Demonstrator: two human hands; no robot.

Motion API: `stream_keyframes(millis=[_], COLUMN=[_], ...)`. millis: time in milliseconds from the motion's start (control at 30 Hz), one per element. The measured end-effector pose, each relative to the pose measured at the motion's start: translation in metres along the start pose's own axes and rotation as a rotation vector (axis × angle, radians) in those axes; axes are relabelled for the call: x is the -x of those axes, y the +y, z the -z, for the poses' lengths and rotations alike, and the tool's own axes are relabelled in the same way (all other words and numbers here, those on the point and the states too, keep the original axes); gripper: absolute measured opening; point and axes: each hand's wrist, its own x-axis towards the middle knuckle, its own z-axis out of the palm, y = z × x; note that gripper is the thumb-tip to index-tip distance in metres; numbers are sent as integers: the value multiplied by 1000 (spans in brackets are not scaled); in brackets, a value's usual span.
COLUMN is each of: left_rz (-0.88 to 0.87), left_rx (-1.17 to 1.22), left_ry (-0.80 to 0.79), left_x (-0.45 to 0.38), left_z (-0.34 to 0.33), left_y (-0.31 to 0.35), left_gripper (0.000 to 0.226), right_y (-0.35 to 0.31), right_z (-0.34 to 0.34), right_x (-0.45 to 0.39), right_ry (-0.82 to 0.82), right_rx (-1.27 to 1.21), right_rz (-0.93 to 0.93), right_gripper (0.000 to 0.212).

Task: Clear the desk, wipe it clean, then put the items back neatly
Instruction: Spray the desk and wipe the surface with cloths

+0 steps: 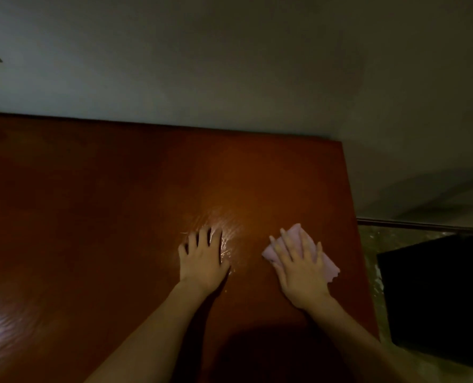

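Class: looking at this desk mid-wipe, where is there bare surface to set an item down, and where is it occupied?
Bare: the desk from its left edge to the left hand, and the strip along the wall. Occupied: the near right, where the right hand presses the pink cloth.

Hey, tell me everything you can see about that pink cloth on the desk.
The cloth is pale pink, soft-looking and crumpled or loosely folded, lying flat on the reddish-brown desk near its right edge. The right hand presses on it with fingers spread straight, covering its middle, so only its far corner and right side stick out. The left hand rests on the desk beside it, not touching it. Wet-looking streaks shine on the wood to its left.
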Motion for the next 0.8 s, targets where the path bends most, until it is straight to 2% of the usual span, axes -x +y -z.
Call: stream_keyframes(millis=[200, 367, 467, 600, 800], left_rz=[-21, 2, 37, 25, 49], left_rx=[-11, -37, -29, -34, -4], left_ry=[29, 33, 35, 6, 32], left_x=[-15, -25, -30, -41, -54], left_z=[5, 9, 12, 18, 24], left_y=[-5, -13, -10, -3, 5], left_gripper=[65, 64, 64, 68, 66], right_y=[-32, -77, -73, -29, 11], right_z=[34, 40, 27, 17, 38], right_x=[-71, -94, -69, -46, -76], right_ry=[101, 73, 49, -6, 56], right_rx=[-174, -113, -29, 41, -60], right_rz=[-235, 18, 185, 271, -51], right_gripper=[55, 73, 59, 58, 57])
